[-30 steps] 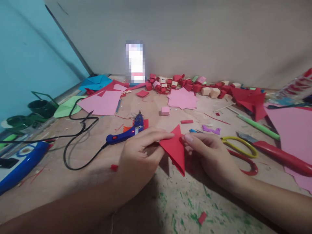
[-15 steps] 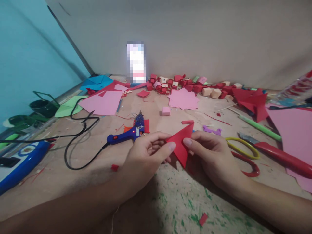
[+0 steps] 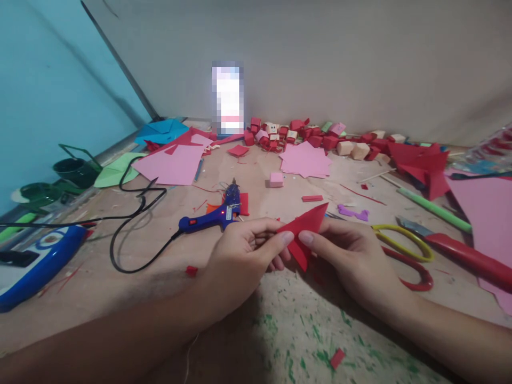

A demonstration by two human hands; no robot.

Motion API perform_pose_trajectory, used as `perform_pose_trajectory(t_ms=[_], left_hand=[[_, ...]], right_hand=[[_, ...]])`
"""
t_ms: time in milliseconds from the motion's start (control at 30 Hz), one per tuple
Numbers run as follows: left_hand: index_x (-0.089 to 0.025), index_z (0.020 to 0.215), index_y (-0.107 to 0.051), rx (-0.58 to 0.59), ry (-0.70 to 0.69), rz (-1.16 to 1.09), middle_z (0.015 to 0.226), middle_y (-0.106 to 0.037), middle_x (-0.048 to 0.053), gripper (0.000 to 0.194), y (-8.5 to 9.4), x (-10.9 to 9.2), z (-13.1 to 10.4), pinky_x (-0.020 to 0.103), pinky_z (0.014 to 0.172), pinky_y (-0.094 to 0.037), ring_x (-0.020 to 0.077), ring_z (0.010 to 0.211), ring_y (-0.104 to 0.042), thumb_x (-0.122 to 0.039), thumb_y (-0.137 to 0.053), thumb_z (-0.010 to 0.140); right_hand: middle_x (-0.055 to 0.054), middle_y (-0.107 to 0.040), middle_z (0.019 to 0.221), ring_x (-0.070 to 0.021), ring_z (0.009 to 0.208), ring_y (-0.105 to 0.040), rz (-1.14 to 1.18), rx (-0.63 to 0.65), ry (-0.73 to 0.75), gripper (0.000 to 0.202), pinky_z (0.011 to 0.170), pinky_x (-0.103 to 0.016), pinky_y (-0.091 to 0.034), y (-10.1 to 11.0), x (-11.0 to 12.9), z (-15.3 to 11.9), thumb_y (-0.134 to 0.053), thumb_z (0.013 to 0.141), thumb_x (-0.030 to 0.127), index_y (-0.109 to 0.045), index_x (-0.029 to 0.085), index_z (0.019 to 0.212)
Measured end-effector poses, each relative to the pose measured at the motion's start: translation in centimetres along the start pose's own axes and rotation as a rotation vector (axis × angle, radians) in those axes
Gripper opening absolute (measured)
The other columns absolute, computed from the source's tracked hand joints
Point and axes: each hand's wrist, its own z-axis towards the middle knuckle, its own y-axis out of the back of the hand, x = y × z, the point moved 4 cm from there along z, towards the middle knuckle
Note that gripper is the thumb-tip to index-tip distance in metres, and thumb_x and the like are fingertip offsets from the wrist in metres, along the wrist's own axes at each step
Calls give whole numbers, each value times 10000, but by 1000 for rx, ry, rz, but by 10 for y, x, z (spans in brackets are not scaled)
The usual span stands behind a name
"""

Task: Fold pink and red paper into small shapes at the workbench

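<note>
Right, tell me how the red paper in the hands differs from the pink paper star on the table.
The red paper is red; the pink paper star is pink. The left hand and right hand hold the red paper, while the pink paper star lies on the table. The red paper is nearer the camera, the pink paper star farther back. Both have pointed tips.
</note>
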Motion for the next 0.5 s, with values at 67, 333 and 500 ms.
perform_pose_trajectory(t_ms=[67,333,500], left_hand=[[-159,776,-745,4,4,5,615,-680,1,183,0,0,1,194,521,-500,98,535,-608,-289,-695,895],[-160,786,-729,15,17,-7,579,-672,-14,168,-1,-1,0,169,506,-500,83,502,-607,-289,-706,891],[-159,759,-713,35,27,43,550,-642,-24,228,-2,0,-1,161,476,-476,75,471,-586,-306,-660,925]], right_hand=[[-38,-712,670,-132,577,-584,3,-9,0,241,530,-240,-465,0,0,0,-791,854,357,-745,175,702],[-34,-677,698,-178,643,-606,18,33,-21,276,614,-309,-506,1,-7,0,-797,838,451,-750,192,754],[-36,-683,705,-164,636,-600,-21,47,-7,302,613,-297,-501,2,-6,-1,-758,887,442,-749,177,742]])
